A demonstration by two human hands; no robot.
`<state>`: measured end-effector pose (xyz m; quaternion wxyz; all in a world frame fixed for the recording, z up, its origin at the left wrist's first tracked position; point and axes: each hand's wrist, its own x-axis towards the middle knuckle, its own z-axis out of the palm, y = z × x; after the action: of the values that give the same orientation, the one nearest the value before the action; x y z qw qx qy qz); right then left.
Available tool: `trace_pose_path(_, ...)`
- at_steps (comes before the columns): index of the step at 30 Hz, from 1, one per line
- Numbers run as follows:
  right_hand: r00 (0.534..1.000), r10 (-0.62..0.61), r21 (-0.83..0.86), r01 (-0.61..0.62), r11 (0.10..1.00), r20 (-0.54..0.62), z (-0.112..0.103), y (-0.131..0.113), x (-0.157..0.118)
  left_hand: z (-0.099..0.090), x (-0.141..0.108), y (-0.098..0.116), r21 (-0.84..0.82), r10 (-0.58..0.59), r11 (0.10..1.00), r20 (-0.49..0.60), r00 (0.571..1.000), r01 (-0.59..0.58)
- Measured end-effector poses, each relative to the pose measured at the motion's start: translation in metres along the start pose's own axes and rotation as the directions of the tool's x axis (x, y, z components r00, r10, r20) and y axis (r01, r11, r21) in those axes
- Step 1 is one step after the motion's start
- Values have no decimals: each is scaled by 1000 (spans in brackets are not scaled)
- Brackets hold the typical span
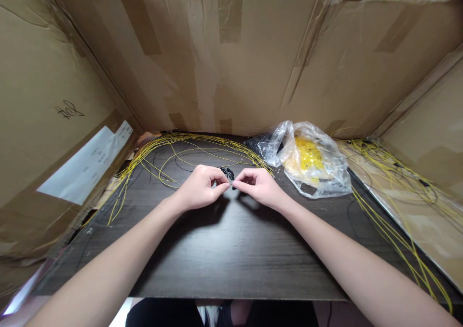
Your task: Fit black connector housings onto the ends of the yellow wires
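My left hand (203, 188) is pinched, thumb against forefinger, on what looks like the end of a thin yellow wire (167, 178) that runs in behind it. Facing it, my right hand (261, 187) pinches a small black connector (234, 185), mostly covered by the fingers. The fingertips of both hands almost meet above the dark table (231, 254). Just behind them lies a little heap of black parts (226, 172); their exact shape is too small to make out.
Yellow wires (181, 136) curve along the back and left. A clear plastic bag (325, 172) holding yellow pieces stands at the back right, with black pieces (260, 143) beside it. More yellow wires (401, 172) lie on cardboard at right. Cardboard walls (202, 66) enclose three sides.
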<state>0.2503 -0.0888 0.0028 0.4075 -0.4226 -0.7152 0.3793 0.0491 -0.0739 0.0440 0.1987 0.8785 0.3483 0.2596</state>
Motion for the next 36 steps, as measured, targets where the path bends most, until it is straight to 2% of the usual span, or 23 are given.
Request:
trace_pose_path(5, 997, 72, 84, -73, 994, 18, -4, 3, 2, -1, 1, -1, 7, -9, 1000, -15, 1000, 9)
trace_pose_path(16, 995, 82, 84, -86, 993, 59, -3, 5, 2, -1, 1, -1, 3, -22, 1000, -18, 1000, 22)
trace_pose_path(36, 996, -87, -122, 82, 989, -29, 1, -1, -2, 1, 0, 0, -32, -8, 999, -8, 1000, 8)
